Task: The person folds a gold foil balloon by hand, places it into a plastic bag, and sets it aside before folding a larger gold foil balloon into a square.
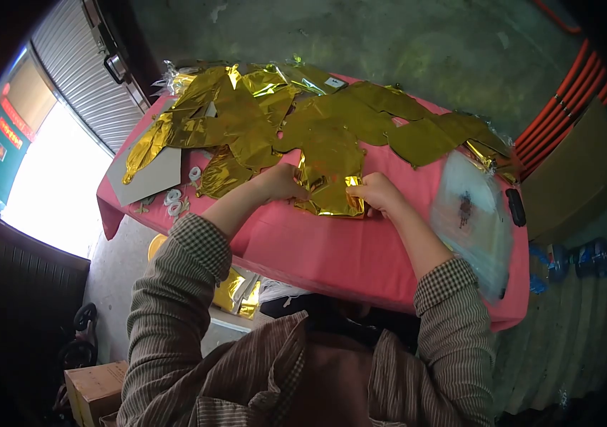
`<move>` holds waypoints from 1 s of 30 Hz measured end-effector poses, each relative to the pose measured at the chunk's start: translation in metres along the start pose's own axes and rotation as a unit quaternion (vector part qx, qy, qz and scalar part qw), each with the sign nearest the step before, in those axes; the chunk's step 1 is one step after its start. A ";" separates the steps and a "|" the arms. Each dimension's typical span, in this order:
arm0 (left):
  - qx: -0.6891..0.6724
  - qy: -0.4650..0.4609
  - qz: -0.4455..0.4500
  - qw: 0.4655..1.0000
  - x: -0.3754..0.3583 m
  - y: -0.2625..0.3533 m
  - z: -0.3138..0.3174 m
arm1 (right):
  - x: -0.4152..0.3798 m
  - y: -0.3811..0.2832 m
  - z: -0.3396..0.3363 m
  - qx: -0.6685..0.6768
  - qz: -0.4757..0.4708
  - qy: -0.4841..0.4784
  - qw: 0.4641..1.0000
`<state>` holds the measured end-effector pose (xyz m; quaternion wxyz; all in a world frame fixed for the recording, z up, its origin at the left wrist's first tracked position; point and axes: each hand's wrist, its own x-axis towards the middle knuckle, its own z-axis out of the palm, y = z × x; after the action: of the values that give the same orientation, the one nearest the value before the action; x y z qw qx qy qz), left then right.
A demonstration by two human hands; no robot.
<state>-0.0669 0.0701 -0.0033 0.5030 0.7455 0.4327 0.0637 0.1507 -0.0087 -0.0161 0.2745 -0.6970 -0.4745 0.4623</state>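
A flat gold foil balloon [332, 171] lies across the near part of the pink-covered table, its near end slightly raised and creased. My left hand [285, 183] pinches its left edge. On the opposite side, my right hand [378, 192] grips the near right corner between thumb and fingers. More flat gold foil balloons [239, 117] overlap behind it, spreading toward both ends of the table. Where one piece ends and another begins is hard to make out in places.
Small white rolls [174, 202] and a grey board [150, 174] lie at the left of the pink tablecloth [303, 249]. Clear plastic bags [471, 220] and a black object [515, 206] are at the right. A cardboard box [93, 390] stands on the floor, lower left.
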 end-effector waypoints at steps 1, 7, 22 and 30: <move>0.000 -0.001 -0.001 1.000 0.001 -0.001 0.000 | -0.001 -0.001 -0.001 0.003 0.007 -0.004 1.000; -0.016 -0.011 -0.026 0.999 0.011 -0.009 -0.002 | -0.012 0.013 0.005 0.099 -0.075 0.074 0.989; -0.018 -0.033 -0.074 0.997 0.010 -0.009 -0.007 | 0.003 0.019 0.008 -0.034 -0.116 0.161 0.980; 0.036 0.184 0.059 0.981 -0.034 -0.025 0.016 | 0.003 0.016 0.009 -0.018 -0.115 0.134 0.984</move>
<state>-0.0936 0.0373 -0.0194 0.3833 0.7627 0.4750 0.2138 0.1494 -0.0125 -0.0342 0.3745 -0.6980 -0.5186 0.3219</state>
